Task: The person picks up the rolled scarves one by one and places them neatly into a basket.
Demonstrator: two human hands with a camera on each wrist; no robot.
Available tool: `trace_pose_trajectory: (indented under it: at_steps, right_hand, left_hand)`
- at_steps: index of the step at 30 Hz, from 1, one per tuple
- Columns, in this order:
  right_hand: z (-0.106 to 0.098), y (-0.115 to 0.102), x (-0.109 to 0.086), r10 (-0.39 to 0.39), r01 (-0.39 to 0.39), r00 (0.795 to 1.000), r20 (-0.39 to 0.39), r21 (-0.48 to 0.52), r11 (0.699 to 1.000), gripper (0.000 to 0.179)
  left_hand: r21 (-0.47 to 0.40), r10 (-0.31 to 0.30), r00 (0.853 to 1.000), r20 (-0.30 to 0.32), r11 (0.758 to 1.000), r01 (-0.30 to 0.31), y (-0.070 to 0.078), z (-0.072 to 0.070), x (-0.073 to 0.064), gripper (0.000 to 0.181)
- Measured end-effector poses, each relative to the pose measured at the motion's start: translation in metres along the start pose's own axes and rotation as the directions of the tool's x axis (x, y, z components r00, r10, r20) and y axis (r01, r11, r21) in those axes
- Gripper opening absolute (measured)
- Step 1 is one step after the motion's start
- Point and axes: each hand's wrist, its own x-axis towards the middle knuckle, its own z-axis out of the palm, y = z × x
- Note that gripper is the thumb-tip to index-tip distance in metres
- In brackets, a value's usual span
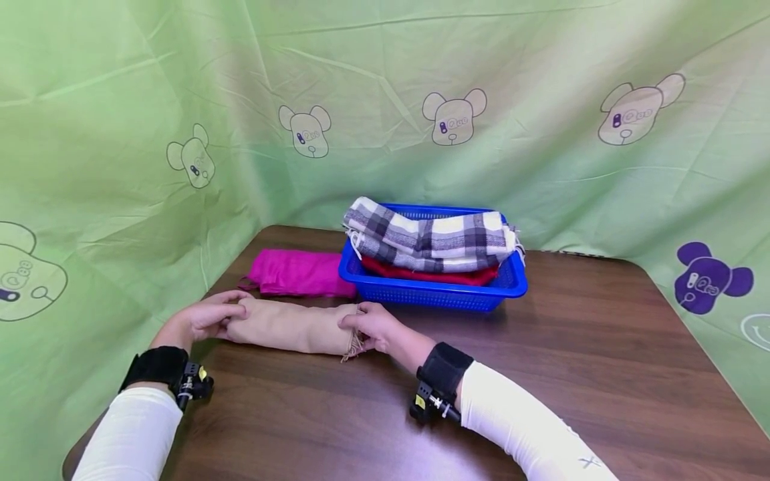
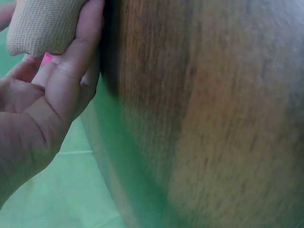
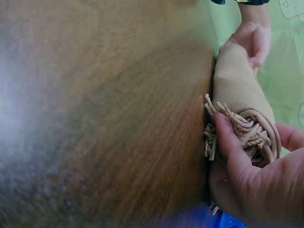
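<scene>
Curtain (image 1: 120,73) of green colour hangs at the left and behind the brown table (image 1: 301,414). The left hand (image 1: 212,316) has thumb and fingers bent around one end of a beige rolled scarf (image 1: 295,327). This scarf is at the table's left part, just before a folded pink cloth (image 1: 301,270). The right hand (image 1: 377,326) grips its fringed end, opened only as wide as the roll. Farther right stands a blue basket (image 1: 421,297), with a plaid scarf (image 1: 433,234) over a red cloth (image 1: 481,275).

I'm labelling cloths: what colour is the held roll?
The roll is beige, best in the head view.
</scene>
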Motion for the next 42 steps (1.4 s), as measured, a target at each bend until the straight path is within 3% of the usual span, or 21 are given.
trace_pose_trajectory:
  at_steps: [7, 22, 42]
  right_hand:
    - [0.001, 0.003, -0.001, -0.015, 0.014, 1.000, -0.024, -0.009, 1.000, 0.026]
    - [-0.008, -0.004, -0.013, -0.016, 0.015, 1.000, -0.014, -0.017, 1.000, 0.024]
    - [-0.023, -0.026, -0.048, -0.029, 0.019, 0.995, 0.097, 0.101, 0.995, 0.016]
  left_hand:
    - [-0.003, -0.001, 1.000, -0.010, 1.000, 0.001, -0.003, 0.003, 0.001, 0.031]
    - [-0.028, 0.021, 0.999, 0.041, 0.999, -0.020, 0.004, 0.011, -0.005, 0.030]
    - [-0.079, 0.094, 0.991, 0.090, 0.993, -0.087, 0.026, 0.026, -0.018, 0.031]
